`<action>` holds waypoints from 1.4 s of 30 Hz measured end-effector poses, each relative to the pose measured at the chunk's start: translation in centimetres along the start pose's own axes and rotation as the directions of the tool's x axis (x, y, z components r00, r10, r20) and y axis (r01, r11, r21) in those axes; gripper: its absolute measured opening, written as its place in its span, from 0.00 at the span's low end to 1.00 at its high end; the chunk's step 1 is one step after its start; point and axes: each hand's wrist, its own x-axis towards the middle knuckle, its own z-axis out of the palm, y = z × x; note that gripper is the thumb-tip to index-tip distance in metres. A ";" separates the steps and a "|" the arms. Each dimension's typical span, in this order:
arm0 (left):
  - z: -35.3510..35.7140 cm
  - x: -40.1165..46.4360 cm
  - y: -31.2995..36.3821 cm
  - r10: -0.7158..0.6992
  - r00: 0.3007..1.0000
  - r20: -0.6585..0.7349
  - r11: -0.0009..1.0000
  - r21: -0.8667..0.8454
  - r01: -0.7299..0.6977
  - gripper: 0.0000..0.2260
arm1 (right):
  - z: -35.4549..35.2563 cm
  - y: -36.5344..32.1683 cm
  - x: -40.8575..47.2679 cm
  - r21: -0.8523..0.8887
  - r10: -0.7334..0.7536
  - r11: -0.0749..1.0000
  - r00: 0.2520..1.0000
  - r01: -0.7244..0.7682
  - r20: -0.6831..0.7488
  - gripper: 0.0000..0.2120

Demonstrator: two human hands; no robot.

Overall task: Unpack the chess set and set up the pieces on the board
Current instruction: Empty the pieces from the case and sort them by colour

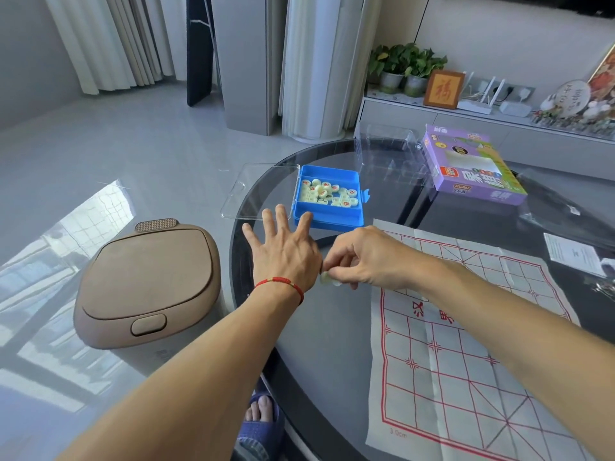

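Pale round pieces (327, 193) are heaped in an open blue box (327, 218) beyond an unfolded red-lined board (466, 344).

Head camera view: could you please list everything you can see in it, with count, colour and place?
blue tray: one, blue, far on the table, clear lid open to its left
chess pieces: many, pale with red or dark marks, in the tray
board sheet: one, white with red grid, spread on the table
purple box: one, purple, far right on the table
clear insert: one, transparent, left of the purple box
glass table: one, dark, round
bin: one, brown, on the floor left
left hand: fingers spread, near the tray
right hand: pinches one pale piece
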 end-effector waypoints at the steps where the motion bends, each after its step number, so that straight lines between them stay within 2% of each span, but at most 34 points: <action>1: 0.0 0.0 0.0 0.000 1.000 -0.002 1.000 0.001 0.000 0.23 | 0.0 0.0 0.0 -0.037 -0.020 0.999 1.000 0.020 -0.007 0.04; 4: 0.0 0.1 0.0 0.003 1.000 -0.004 1.000 0.008 -0.002 0.23 | 0.3 0.3 0.1 -0.149 -0.068 0.987 0.996 0.058 -0.061 0.05; 9: 0.1 0.1 0.0 0.008 1.000 -0.026 1.000 -0.001 -0.008 0.22 | -0.3 0.5 0.4 -0.238 -0.087 0.970 0.990 0.059 -0.111 0.02; 12: 0.1 0.0 0.0 0.004 0.999 -0.046 1.000 -0.017 -0.005 0.21 | -2.4 1.9 2.2 -0.254 -0.086 0.967 0.936 -0.005 -0.342 0.04; 14: 0.1 0.1 0.0 0.003 1.000 -0.031 1.000 -0.021 -0.004 0.22 | -4.2 3.3 4.3 -0.274 -0.025 0.953 0.865 -0.131 -0.501 0.04; 15: 0.1 0.1 0.0 0.005 1.000 -0.022 1.000 -0.020 -0.005 0.22 | -5.0 4.0 5.4 -0.292 0.020 0.934 0.847 -0.205 -0.531 0.04; 18: 0.0 0.1 0.0 0.006 1.000 -0.027 1.000 -0.021 -0.007 0.22 | -6.5 5.0 8.0 -0.410 0.125 0.851 0.885 -0.328 -0.449 0.12; 21: 0.0 0.2 0.0 0.005 1.000 -0.026 1.000 -0.026 -0.006 0.22 | -6.8 4.8 9.2 -0.456 0.198 0.822 0.922 -0.342 -0.334 0.16; 24: -0.2 0.1 0.0 0.007 1.000 -0.016 0.998 -0.066 -0.008 0.23 | -6.6 4.7 9.9 -0.474 0.222 0.801 0.917 -0.365 -0.332 0.17; 27: -0.5 0.0 -0.1 -0.012 1.000 -0.014 0.979 -0.203 0.009 0.25 | -6.5 4.7 10.3 -0.491 0.204 0.792 0.915 -0.363 -0.347 0.14; 29: -0.9 -0.3 -0.5 -0.016 0.996 -0.089 0.943 -0.332 -0.014 0.24 | -6.7 4.8 10.4 -0.485 0.203 0.798 0.917 -0.359 -0.345 0.12; 32: -1.9 -1.1 -1.7 0.120 0.965 -0.233 0.901 -0.382 -0.205 0.17 | -6.9 4.8 10.5 -0.481 0.203 0.800 0.916 -0.358 -0.346 0.09; 35: -2.9 -3.0 -2.2 0.328 0.927 -0.182 0.817 -0.438 -0.375 0.15 | -6.6 4.9 10.7 -0.492 0.190 0.794 0.915 -0.357 -0.357 0.10; 38: -2.9 -4.4 -1.3 0.397 0.911 -0.108 0.840 -0.357 -0.408 0.18 | -6.4 5.3 10.8 -0.454 0.220 0.805 0.903 -0.382 -0.369 0.11; 42: -2.9 -4.4 -0.6 0.370 0.923 -0.106 0.865 -0.323 -0.383 0.21 | -6.5 5.7 11.3 -0.413 0.234 0.822 0.893 -0.393 -0.384 0.10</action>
